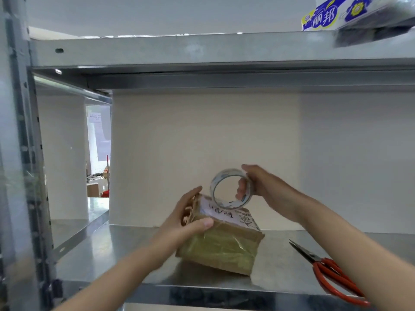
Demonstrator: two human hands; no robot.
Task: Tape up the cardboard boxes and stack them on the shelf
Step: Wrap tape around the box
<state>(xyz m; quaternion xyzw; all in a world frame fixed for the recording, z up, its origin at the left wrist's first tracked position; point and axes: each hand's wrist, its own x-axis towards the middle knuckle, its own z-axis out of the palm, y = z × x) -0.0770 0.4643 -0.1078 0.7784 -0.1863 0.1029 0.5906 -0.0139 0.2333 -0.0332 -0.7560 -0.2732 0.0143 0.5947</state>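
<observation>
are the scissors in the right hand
No, the scissors lie on the shelf, while the right hand holds the tape roll.

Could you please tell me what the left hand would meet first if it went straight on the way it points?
Probably the tape roll held in the right hand: the left hand, gripping the cardboard box, points up and rightward at it. Depth is unclear, so it might miss.

view: head-worn | faces: forward, slightly down into metal shelf (116, 248) | range: near
</observation>
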